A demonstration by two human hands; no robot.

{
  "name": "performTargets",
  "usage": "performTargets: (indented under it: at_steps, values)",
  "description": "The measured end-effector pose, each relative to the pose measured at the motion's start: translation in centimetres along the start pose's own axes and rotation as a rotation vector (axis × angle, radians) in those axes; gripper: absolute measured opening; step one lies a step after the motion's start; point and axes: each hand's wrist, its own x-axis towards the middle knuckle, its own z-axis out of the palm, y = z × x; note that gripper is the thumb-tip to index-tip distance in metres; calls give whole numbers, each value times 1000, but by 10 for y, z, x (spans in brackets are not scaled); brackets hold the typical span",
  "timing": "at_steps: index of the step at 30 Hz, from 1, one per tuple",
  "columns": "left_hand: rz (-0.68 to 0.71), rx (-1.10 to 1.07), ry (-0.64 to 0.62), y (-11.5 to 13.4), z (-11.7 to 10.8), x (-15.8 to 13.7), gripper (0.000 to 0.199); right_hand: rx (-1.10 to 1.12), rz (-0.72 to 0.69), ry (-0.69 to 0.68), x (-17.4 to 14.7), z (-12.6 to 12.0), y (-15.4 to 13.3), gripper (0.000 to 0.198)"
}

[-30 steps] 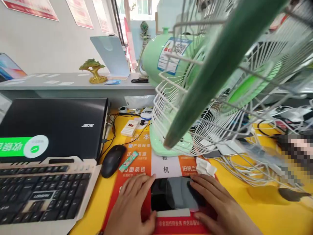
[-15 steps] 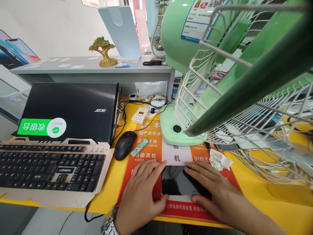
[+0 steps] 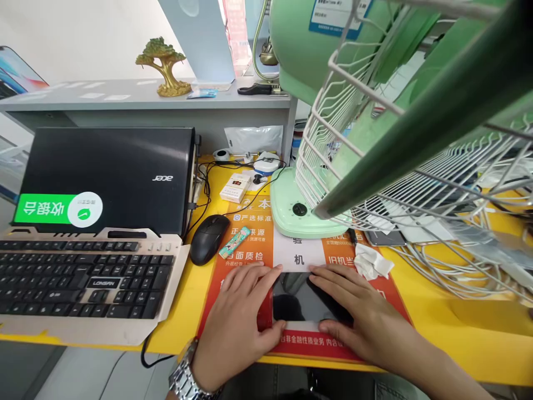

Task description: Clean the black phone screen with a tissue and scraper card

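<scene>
A smartphone [image 3: 293, 297] with a dark, glossy screen lies flat, long side across, on a printed orange and red mat [image 3: 245, 244]. My left hand [image 3: 239, 319] rests on the mat at its left end, fingers stretched forward and thumb apart, the index fingertip and thumb by the phone's corners. My right hand [image 3: 353, 311] lies over the right end, with fingers outstretched across the screen and the thumb at the near edge. That end of the phone is partly hidden under the hand. A metal wristwatch [image 3: 189, 375] is on my left wrist.
To the left are a keyboard [image 3: 95, 283], a black mouse [image 3: 209, 239] and a black laptop [image 3: 112, 172]. A green fan [image 3: 287, 205] with a white wire guard looms at right. Beside it lie crumpled tissue [image 3: 372, 262] and tangled cables [image 3: 437, 272]. A small green packet [image 3: 234, 242] lies behind my left hand.
The camera view has tipped down and shifted slightly, so the scene sits a little higher and further left. Both hands and the smartphone keep about the same places on the mat.
</scene>
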Motion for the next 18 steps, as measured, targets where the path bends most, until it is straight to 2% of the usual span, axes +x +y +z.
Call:
performTargets:
  at_steps: [10,14,18]
  values:
    - [0,30,2,0,1,0,74,58,37,28,-4,-3,0,64]
    - [2,51,-3,0,1,1,73,75,106,65,-16,-8,7,66]
    - [39,73,-3,-1,0,2,62,112,189,44,-27,-13,13,70]
